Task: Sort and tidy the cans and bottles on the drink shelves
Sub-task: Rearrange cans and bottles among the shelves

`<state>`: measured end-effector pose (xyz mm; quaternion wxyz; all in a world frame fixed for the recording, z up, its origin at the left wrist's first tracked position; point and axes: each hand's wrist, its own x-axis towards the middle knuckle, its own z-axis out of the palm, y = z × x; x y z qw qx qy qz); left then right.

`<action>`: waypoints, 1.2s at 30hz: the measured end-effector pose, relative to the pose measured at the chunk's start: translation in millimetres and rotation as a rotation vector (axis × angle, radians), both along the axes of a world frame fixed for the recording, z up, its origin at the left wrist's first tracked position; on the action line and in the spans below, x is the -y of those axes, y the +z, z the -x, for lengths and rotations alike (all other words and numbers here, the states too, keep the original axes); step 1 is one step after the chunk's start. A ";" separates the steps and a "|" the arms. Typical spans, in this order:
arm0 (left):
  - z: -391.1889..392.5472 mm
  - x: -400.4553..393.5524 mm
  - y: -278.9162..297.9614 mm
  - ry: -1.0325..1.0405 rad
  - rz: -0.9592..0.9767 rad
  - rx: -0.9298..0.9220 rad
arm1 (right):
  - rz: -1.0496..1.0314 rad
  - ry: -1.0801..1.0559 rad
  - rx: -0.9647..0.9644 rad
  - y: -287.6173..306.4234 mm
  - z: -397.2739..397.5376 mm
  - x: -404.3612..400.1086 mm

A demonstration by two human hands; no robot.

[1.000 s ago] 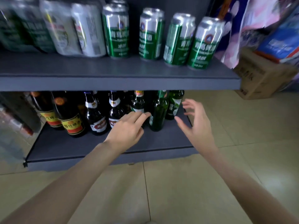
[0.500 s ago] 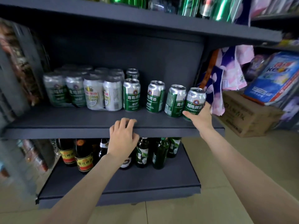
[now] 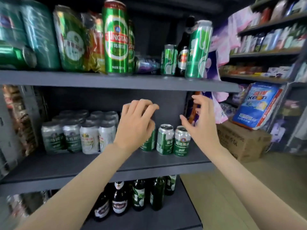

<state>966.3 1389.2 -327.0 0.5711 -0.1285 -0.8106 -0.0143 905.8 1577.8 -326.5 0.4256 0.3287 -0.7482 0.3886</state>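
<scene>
1. Cans and bottles fill three dark grey shelves ahead of me, and both my hands are raised in front of the middle shelf (image 3: 116, 161), holding nothing.
2. My left hand (image 3: 135, 126) hangs with its fingers loosely curled downward, in front of a short green can (image 3: 149, 140) whose top it hides; I cannot tell whether it touches that can.
3. My right hand (image 3: 201, 123) is spread, thumb out to the left and fingers bent above it, just above and to the right of the rightmost short green can (image 3: 181, 141).
4. Between those two cans stands a third green can (image 3: 165, 139), upright, just beside its neighbours.
5. To the left on the same shelf sits a block of silver cans (image 3: 79, 135), several rows deep.
6. On the top shelf (image 3: 116, 81) a tall green Tsingtao can (image 3: 116, 39) stands at the front edge, with wrapped packs of cans (image 3: 41, 35) to its left.
7. Further right up there are a purple can lying on its side (image 3: 147, 64), a small green can (image 3: 168, 59), a dark bottle (image 3: 182, 47) and another tall green can (image 3: 198, 48).
8. On the bottom shelf (image 3: 166, 218) dark and green glass bottles (image 3: 137, 195) stand upright in a cluster.
9. Right of the shelves, a cardboard box (image 3: 244, 141) sits on the floor with a blue bag (image 3: 256, 105) on top.
</scene>
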 end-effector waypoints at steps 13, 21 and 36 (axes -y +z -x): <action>12.9 32.0 95.1 0.181 -0.596 0.094 | 0.263 -0.068 0.628 152.5 105.1 24.2; 9.6 33.5 107.3 0.131 -0.698 0.225 | 0.159 0.050 0.540 146.6 85.3 27.7; 14.4 62.7 144.3 -0.021 -0.865 0.407 | -0.022 0.246 0.660 154.9 73.0 68.8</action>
